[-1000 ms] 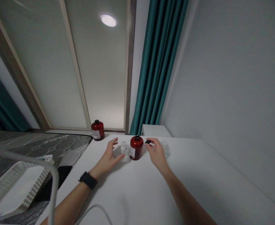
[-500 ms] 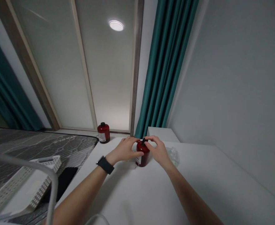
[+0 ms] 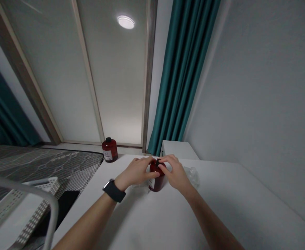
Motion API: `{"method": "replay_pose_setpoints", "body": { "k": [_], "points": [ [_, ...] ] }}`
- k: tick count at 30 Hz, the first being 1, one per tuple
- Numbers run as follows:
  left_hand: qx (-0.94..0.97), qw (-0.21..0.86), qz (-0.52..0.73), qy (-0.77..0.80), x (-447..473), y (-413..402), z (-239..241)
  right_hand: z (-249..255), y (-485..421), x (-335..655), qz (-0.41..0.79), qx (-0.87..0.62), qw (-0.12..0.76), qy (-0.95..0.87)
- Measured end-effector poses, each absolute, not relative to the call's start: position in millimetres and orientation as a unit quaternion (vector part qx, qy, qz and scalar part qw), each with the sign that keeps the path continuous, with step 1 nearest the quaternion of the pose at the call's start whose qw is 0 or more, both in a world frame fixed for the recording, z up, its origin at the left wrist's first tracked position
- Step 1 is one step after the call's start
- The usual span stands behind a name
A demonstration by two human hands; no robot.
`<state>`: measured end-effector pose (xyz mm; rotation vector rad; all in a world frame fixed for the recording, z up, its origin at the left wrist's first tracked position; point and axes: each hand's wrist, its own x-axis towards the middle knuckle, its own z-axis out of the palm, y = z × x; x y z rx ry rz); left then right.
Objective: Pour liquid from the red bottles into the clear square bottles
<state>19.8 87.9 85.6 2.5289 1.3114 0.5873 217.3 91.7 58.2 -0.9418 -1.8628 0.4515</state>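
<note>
Left hand (image 3: 135, 172) — fingers half-curled, holding red bottle (image 3: 158, 181); right hand (image 3: 177, 173) — fingers pinching its black cap (image 3: 158, 162); second bottle (image 3: 110, 150) left of fingers.

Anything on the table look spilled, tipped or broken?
Nothing stands out: the nearer red bottle and the farther red bottle stand upright, no spill shows. The clear object by the right hand is too blurred to judge.

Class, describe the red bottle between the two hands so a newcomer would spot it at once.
Start at the white table and look toward its far edge. There, between the left hand and the right hand, stands a dark red bottle. Unlike its lookalike at the far left corner, this one has fingers at its black top.
</note>
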Motion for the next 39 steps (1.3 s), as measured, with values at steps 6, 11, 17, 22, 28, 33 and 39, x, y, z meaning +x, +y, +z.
{"method": "replay_pose_setpoints", "body": {
  "k": [6, 11, 17, 22, 28, 33, 39],
  "points": [
    [0.861, 0.139, 0.181, 0.455, 20, 83, 90, 51, 95, 218, 0.27, -0.364, 0.492, -0.743],
    [0.855, 0.167, 0.171, 0.461, 20, 83, 95, 46, 101, 219, 0.362, -0.327, 0.509, -0.709],
    [0.826, 0.243, 0.196, 0.469, 18, 84, 96, 47, 104, 220, 0.393, -0.316, 0.504, -0.701],
    [0.824, 0.256, 0.203, 0.464, 18, 84, 95, 65, 94, 223, 0.29, -0.377, 0.451, -0.755],
    [0.816, 0.274, 0.211, 0.463, 16, 85, 91, 85, 84, 232, 0.259, -0.427, 0.43, -0.752],
    [0.812, 0.292, 0.223, 0.452, 16, 86, 89, 84, 86, 230, 0.293, -0.393, 0.425, -0.761],
    [0.809, 0.305, 0.228, 0.448, 16, 87, 88, 82, 88, 228, 0.285, -0.402, 0.447, -0.747]
  ]
}}
